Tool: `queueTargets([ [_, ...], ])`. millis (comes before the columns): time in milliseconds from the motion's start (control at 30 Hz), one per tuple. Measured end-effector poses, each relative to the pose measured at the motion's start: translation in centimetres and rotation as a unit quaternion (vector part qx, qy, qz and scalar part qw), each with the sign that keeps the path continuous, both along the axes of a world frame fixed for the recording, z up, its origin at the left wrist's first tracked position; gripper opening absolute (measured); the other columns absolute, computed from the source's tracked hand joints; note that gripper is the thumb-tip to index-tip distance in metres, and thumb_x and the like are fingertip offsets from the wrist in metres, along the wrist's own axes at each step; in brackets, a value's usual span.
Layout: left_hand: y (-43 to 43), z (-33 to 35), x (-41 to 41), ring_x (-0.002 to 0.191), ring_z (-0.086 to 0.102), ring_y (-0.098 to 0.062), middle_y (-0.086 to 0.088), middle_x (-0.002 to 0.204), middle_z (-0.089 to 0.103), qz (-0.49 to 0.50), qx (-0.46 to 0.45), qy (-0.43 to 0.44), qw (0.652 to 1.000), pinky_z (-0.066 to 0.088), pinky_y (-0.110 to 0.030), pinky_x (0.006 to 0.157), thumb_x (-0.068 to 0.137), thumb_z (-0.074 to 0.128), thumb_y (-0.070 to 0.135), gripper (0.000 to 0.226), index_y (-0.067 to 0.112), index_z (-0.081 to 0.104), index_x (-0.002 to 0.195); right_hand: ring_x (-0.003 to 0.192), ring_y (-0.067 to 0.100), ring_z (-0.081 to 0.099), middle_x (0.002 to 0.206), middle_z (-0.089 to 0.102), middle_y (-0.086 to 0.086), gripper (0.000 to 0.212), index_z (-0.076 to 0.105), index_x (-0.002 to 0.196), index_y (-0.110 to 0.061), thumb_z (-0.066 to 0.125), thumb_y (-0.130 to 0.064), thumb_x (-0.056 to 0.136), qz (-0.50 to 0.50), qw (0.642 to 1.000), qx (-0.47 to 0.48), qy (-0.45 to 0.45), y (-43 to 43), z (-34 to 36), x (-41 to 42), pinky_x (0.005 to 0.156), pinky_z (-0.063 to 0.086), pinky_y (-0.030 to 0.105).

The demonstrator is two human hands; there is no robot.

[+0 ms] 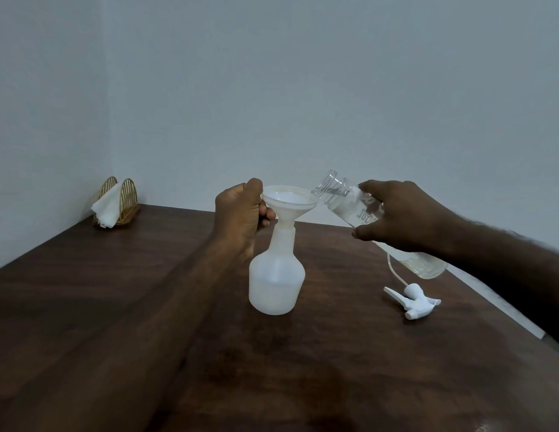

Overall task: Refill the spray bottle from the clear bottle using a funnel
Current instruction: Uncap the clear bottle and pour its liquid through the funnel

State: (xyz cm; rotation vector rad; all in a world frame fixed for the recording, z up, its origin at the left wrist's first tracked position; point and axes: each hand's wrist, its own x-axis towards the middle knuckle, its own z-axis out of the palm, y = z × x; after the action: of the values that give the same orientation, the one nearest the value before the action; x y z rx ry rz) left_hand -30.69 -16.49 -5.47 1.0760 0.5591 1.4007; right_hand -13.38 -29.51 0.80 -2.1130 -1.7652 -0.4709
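Observation:
A white translucent spray bottle (275, 280) stands upright on the dark wooden table (116, 322), its top off. A white funnel (289, 203) sits in its neck. My left hand (239, 213) pinches the funnel's left rim. My right hand (396, 215) grips the clear bottle (343, 198), tilted with its open mouth up and to the left, just right of the funnel's rim. Clear liquid lies in the bottle's lower part. The white spray head (412, 300) with its tube lies on the table to the right.
A golden wire napkin holder (117, 202) with white napkins stands in the far left corner by the wall. The table's right edge (502, 307) runs diagonally under my right forearm.

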Motion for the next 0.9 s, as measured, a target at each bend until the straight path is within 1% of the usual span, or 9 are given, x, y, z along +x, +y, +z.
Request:
queueTargets([
  [133, -0.07, -0.13, -0.20, 0.039, 0.044, -0.012, -0.002, 0.047, 0.041, -0.022, 0.008, 0.009, 1.000, 0.035, -0.022, 0.045, 0.088, 0.046, 0.012, 0.031, 0.013, 0.042, 0.057, 0.107, 0.026, 0.058, 0.120, 0.065, 0.008, 0.071, 0.052, 0.137, -0.016, 0.081, -0.028, 0.074, -0.006, 1.000, -0.006, -0.013, -0.08, 0.22, -0.19, 0.084, 0.045, 0.032],
  [300, 0.04, -0.29, -0.22, 0.039, 0.042, -0.014, -0.001, 0.047, 0.041, -0.045, -0.002, 0.008, 0.999, 0.034, -0.022, 0.043, 0.088, 0.044, 0.014, 0.031, 0.015, 0.041, 0.057, 0.111, 0.027, 0.057, 0.123, 0.064, 0.008, 0.072, 0.050, 0.139, -0.016, 0.081, -0.029, 0.074, -0.015, 0.999, -0.020, -0.020, -0.13, 0.60, -0.41, 0.088, 0.046, 0.034],
  [533, 0.20, -0.24, -0.27, 0.038, 0.042, -0.013, 0.000, 0.045, 0.041, -0.058, -0.017, -0.003, 0.998, 0.034, -0.020, 0.041, 0.089, 0.044, 0.014, 0.031, 0.016, 0.040, 0.058, 0.104, 0.026, 0.057, 0.115, 0.066, 0.009, 0.066, 0.055, 0.133, -0.019, 0.081, -0.029, 0.074, -0.015, 0.999, -0.022, -0.022, -0.17, 0.82, -0.63, 0.085, 0.047, 0.034],
  [733, 0.25, -0.34, -0.08, 0.039, 0.037, -0.011, 0.002, 0.045, 0.038, -0.068, -0.023, -0.024, 0.997, 0.029, -0.020, 0.041, 0.088, 0.043, 0.014, 0.032, 0.017, 0.039, 0.057, 0.105, 0.027, 0.057, 0.115, 0.066, 0.009, 0.067, 0.055, 0.133, -0.019, 0.081, -0.030, 0.073, -0.014, 0.999, -0.024, -0.027, -0.10, 0.96, -0.62, 0.086, 0.048, 0.036],
  [900, 0.27, -0.30, -0.02, 0.039, 0.038, -0.012, 0.002, 0.044, 0.039, -0.068, -0.028, -0.030, 0.997, 0.032, -0.019, 0.041, 0.089, 0.044, 0.013, 0.032, 0.016, 0.039, 0.057, 0.103, 0.028, 0.058, 0.113, 0.066, 0.009, 0.066, 0.055, 0.132, -0.019, 0.081, -0.029, 0.072, -0.016, 0.999, -0.029, -0.023, -0.16, 0.98, -0.59, 0.087, 0.050, 0.038],
])
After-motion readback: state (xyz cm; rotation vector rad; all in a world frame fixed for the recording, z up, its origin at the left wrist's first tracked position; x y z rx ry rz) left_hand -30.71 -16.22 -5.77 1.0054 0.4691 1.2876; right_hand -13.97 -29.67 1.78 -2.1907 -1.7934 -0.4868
